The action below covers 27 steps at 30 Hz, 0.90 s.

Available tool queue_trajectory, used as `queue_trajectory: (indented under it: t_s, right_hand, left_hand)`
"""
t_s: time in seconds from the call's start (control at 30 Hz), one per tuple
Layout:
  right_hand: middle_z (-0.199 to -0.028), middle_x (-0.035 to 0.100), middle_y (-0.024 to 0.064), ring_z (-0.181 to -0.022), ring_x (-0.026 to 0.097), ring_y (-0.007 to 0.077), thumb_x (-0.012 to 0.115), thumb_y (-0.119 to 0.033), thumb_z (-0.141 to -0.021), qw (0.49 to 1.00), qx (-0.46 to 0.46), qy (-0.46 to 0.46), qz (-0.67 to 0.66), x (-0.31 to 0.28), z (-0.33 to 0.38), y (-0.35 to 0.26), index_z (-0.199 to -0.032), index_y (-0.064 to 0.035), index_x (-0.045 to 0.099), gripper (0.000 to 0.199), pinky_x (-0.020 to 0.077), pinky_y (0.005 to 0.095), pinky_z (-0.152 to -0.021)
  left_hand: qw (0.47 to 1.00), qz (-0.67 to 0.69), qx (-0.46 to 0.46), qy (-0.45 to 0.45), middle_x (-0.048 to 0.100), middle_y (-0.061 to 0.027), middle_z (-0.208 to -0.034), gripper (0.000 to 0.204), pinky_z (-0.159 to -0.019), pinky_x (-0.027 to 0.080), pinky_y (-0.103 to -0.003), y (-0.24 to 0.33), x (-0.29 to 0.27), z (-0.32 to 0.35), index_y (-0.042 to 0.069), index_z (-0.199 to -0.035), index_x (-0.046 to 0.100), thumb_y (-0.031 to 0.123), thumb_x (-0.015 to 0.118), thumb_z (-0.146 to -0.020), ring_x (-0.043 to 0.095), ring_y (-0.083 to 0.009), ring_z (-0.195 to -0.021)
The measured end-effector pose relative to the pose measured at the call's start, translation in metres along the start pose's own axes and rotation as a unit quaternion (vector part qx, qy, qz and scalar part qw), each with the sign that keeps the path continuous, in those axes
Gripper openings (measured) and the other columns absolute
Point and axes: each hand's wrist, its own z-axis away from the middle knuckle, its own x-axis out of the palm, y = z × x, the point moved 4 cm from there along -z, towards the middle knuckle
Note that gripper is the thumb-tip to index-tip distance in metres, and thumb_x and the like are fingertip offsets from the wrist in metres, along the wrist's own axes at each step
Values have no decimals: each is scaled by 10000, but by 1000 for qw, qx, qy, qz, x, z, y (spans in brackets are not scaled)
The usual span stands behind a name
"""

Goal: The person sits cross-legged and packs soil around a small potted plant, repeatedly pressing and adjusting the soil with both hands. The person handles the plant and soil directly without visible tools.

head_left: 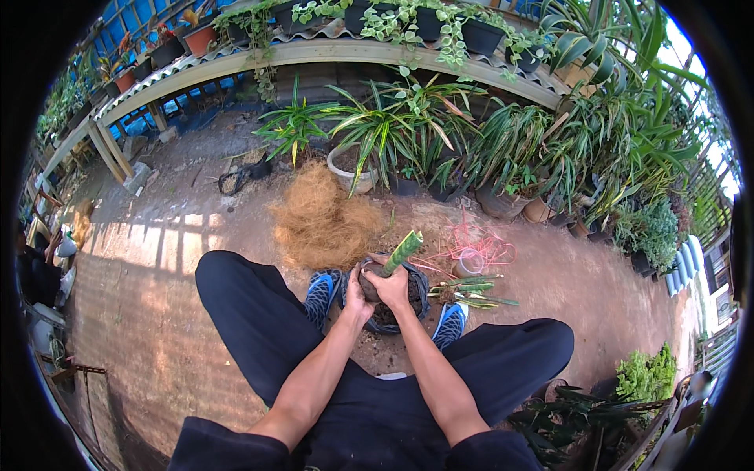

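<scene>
A snake plant cutting [405,250] with a dark ball of soil [371,289] round its base is between my hands, over a black plastic bag [425,292] of soil between my feet. My left hand [357,293] is wrapped round the left side of the soil ball. My right hand [393,287] grips its right side, thumb near the base of the leaf. The green leaf with yellow edges tilts up and to the right. Right of the bag, several more snake plant cuttings [471,292] lie on the ground.
Brown coconut fibre [326,224] is heaped beyond my left foot. Pink plastic string [491,245] lies tangled around a clear plastic cup [470,262]. Potted plants [377,129] line the far side beneath a wooden shelf [314,52]. Another person [41,263] sits at the far left.
</scene>
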Motion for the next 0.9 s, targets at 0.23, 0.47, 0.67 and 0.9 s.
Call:
queue_trajectory:
  t_s: [0.23, 0.47, 0.67, 0.9]
  right_hand:
    - [-888, 729, 124, -855, 702, 222, 783, -132, -680, 998, 36, -30, 41, 0, 1, 8, -873, -24, 746, 224, 535, 337, -793]
    - [-851, 696, 183, -828, 680, 320, 714, -179, -817, 993, 37, -2, 108, 6, 1, -4, -863, 14, 713, 199, 513, 378, -763]
    - [-862, 679, 228, -830, 656, 387, 671, -193, -841, 992, -15, -20, 123, 5, 6, -10, -914, -1, 719, 211, 508, 421, -780]
    - [-910, 716, 177, -935, 687, 287, 764, -180, -762, 976, -72, -151, 137, 0, -4, -20, -968, -23, 742, 260, 520, 367, -837]
  left_hand:
    - [1000, 20, -1, -21, 681, -48, -1070, 326, -880, 549, -395, -1, -2, -4, 134, -1110, 612, 357, 401, -1001, 669, -208, -1004]
    - [998, 54, -13, 10, 671, -65, -1122, 405, -928, 515, -471, 3, 0, 2, 147, -1146, 613, 433, 366, -1000, 653, -259, -1041]
    - [998, 50, -40, -28, 663, -74, -1150, 414, -923, 510, -497, -3, -5, -3, 154, -1167, 608, 439, 362, -995, 640, -276, -1071]
    - [993, -1, -120, 16, 637, -124, -1218, 505, -959, 474, -578, -1, -11, 3, 127, -1215, 611, 480, 376, -939, 626, -334, -1102]
